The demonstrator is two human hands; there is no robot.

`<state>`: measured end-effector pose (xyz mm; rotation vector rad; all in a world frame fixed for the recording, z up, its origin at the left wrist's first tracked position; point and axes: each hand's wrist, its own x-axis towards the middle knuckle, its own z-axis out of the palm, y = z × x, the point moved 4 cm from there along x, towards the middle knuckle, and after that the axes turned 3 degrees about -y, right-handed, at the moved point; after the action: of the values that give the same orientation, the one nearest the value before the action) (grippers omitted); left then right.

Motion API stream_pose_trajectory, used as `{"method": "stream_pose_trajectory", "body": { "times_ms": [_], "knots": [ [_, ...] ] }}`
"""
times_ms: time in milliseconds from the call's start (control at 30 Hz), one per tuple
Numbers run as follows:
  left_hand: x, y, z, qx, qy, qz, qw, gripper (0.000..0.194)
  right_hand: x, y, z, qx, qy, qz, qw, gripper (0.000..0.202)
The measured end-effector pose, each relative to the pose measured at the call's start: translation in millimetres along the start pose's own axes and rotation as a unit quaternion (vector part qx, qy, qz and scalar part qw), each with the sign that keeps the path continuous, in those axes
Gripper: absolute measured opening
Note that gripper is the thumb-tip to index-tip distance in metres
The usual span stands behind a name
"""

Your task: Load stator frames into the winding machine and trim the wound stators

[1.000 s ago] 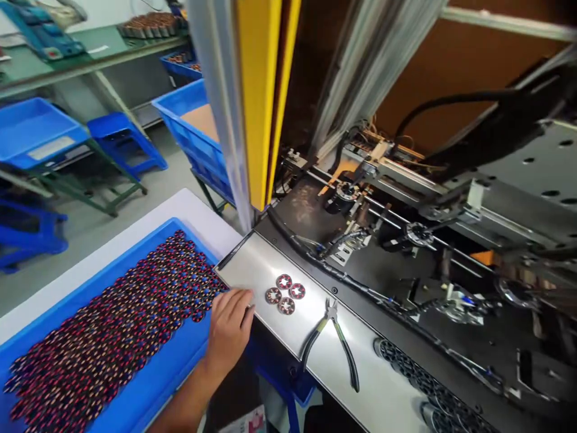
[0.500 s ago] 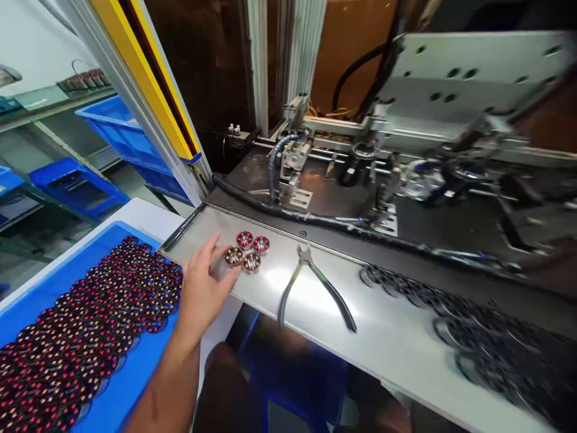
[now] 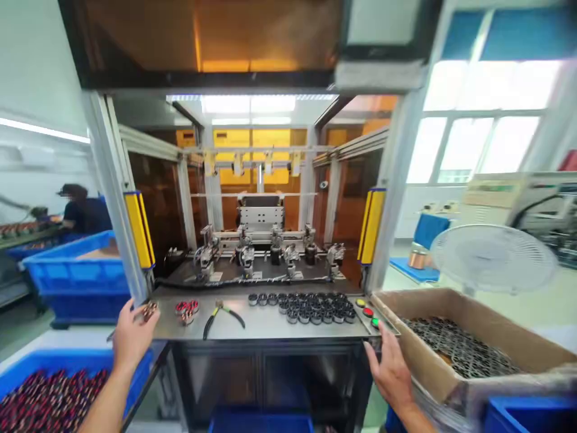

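My left hand (image 3: 130, 337) pinches a small round motor stator (image 3: 150, 310) with copper windings, just above the left end of the metal ledge (image 3: 265, 328). To its right, on the ledge, sit three more wound stators (image 3: 186, 309), red and copper-coloured. Beside them lie wire cutters (image 3: 222, 308) with their dark handles spread. My right hand (image 3: 390, 364) is at the ledge's right end, thumb apart from the fingers. A fingertip reaches the green button (image 3: 375, 323); whether it presses is unclear. Several black, unwound-looking stators (image 3: 315, 308) stand in rows along the ledge.
A blue bin (image 3: 76, 356) full of wound stators is at lower left. At right stands a cardboard box (image 3: 428, 373) of dark rings, beside a fan (image 3: 493, 258). The machine's fixtures (image 3: 247, 255) lie behind the ledge, between yellow side bars (image 3: 140, 228). A person (image 3: 85, 207) works far left.
The view has swung up and right from the left end of the ledge. My left hand has lifted one stator from the group of wound ones. My right hand has come into view.
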<state>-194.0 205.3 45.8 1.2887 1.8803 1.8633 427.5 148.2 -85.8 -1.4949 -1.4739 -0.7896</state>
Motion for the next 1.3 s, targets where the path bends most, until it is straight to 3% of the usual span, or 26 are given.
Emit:
{"method": "stream_pose_trajectory", "body": {
  "times_ms": [167, 267, 400, 433, 533, 600, 667, 767, 833, 900, 1067, 1100, 1167, 1300],
  "knots": [
    [-12.0, 40.7, -15.1, -0.172, -0.021, -0.022, 0.985, 0.056, 4.1, -6.9, -6.3, 0.052, 0.036, 0.034, 0.997, 0.065],
    [-42.0, 63.9, -13.6, -0.222, -0.068, -0.022, 0.972, 0.053, 8.0, -7.2, -15.9, 0.105, 0.013, 0.072, 0.992, 0.065],
    [-121.7, 94.4, -10.3, -0.251, -0.147, -0.004, 0.957, 0.067, 28.8, -31.9, -38.5, 0.192, -0.033, 0.124, 0.973, 0.071],
    [-145.5, 103.1, -10.1, -0.255, -0.171, 0.007, 0.952, 0.070, 36.4, -47.7, -47.0, 0.218, -0.047, 0.132, 0.966, 0.072],
    [-211.9, 133.7, -14.0, -0.268, -0.215, 0.129, 0.930, 0.065, 55.2, -117.4, -80.8, 0.326, -0.126, 0.129, 0.928, 0.056],
    [-243.8, 145.8, -18.1, -0.266, -0.211, 0.200, 0.919, 0.066, 59.5, -173.0, -107.6, 0.412, -0.221, 0.092, 0.879, 0.044],
    [-263.4, 148.7, -19.7, -0.266, -0.216, 0.243, 0.908, 0.070, 58.1, -220.1, -133.9, 0.477, -0.294, 0.066, 0.826, 0.045],
    [-275.0, 141.2, -16.7, -0.274, -0.249, 0.260, 0.892, 0.075, 48.9, -265.2, -154.6, 0.617, -0.405, 0.119, 0.664, 0.050],
    [-276.3, 134.1, -13.9, -0.278, -0.268, 0.254, 0.887, 0.075, 42.8, -278.0, -155.3, 0.661, -0.447, 0.181, 0.575, 0.048],
    [-275.4, 128.8, -12.7, -0.280, -0.281, 0.237, 0.887, 0.075, 38.5, -281.9, -148.5, 0.676, -0.472, 0.217, 0.522, 0.047],
    [-267.2, 119.1, -14.7, -0.300, -0.301, 0.124, 0.897, 0.071, 27.7, -271.2, -123.6, 0.766, -0.503, 0.204, 0.345, 0.041],
    [-265.5, 117.2, -15.1, -0.306, -0.301, 0.108, 0.897, 0.069, 23.6, -266.1, -118.5, 0.776, -0.499, 0.203, 0.327, 0.041],
    [-262.3, 112.7, -14.7, -0.307, -0.291, 0.099, 0.901, 0.068, 11.1, -257.8, -108.9, 0.782, -0.486, 0.225, 0.318, 0.041],
    [-259.4, 103.4, -6.9, -0.271, -0.248, 0.158, 0.916, 0.078, -23.1, -267.4, -104.8, 0.762, -0.478, 0.308, 0.310, 0.030]
  ]
}}
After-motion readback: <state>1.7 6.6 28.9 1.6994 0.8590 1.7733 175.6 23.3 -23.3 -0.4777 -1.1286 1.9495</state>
